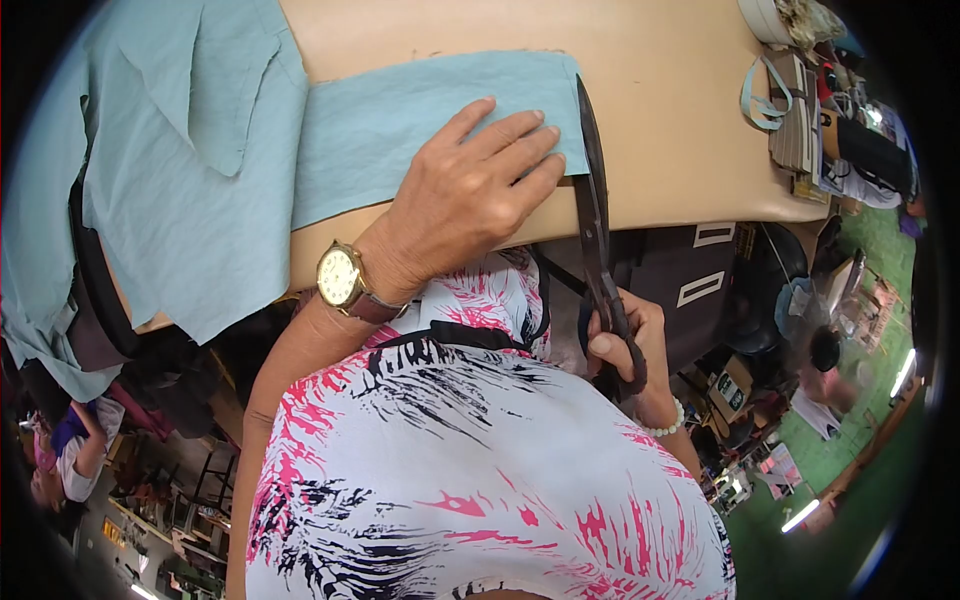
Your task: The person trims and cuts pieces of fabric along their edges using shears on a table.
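Note:
My left hand (pixel 480 190), with a wristwatch (pixel 340 275) on its wrist, lies flat with fingers spread on a strip of light blue cloth (pixel 360 130). Dark scissors (pixel 597 235) are held in my right hand (pixel 640 350), whose fingers are wrapped round the handles. The long blades point away from me along the strip's right edge, close against the cloth. More light blue cloth (pixel 200 230) lies in layers at the left and hangs over the table's near edge.
The tan table (pixel 690 110) extends beyond and to the right of the scissors. A bundle of stacked pieces (pixel 790 110) and a white container (pixel 765 20) are at the far right. Another person (pixel 85 450) is visible at the lower left.

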### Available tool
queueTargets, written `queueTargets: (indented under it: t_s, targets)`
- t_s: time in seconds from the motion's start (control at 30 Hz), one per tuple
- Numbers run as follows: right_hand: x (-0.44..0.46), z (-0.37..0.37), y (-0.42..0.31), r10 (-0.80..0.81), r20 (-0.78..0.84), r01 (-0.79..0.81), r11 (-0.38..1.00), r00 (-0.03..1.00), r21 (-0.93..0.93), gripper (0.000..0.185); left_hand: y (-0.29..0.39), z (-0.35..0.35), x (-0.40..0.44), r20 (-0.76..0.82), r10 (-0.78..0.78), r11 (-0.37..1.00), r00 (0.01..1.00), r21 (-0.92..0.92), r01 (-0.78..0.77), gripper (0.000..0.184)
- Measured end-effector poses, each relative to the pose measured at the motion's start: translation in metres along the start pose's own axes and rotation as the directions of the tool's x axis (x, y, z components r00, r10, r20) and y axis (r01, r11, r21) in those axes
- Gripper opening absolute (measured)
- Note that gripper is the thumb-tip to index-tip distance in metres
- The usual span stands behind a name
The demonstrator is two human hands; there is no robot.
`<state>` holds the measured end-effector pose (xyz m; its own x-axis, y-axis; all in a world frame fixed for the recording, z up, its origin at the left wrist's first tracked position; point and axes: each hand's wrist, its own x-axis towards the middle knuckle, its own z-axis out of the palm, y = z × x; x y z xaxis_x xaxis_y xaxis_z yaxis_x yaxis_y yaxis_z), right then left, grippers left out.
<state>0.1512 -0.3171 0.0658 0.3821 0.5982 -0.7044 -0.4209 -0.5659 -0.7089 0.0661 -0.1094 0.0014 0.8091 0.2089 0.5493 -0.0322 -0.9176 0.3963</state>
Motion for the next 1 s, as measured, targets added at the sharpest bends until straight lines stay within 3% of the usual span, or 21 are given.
queueTargets:
  t_s: [0.57, 1.0]
  targets:
    - [0.015, 0.007, -0.011, -0.062, -0.006, 0.062, 0.998, 0.998, -0.003, 0.027, 0.001, -0.003, 0.000, -0.013, 0.042, 0.997, 0.999, -0.059, -0.043, 0.019]
    - [0.005, 0.007, -0.012, 0.024, -0.077, -0.029, 0.998, 0.997, -0.055, 0.029, 0.003, -0.005, 0.002, 0.014, 0.047, 0.994, 0.999, -0.103, -0.045, 0.020]
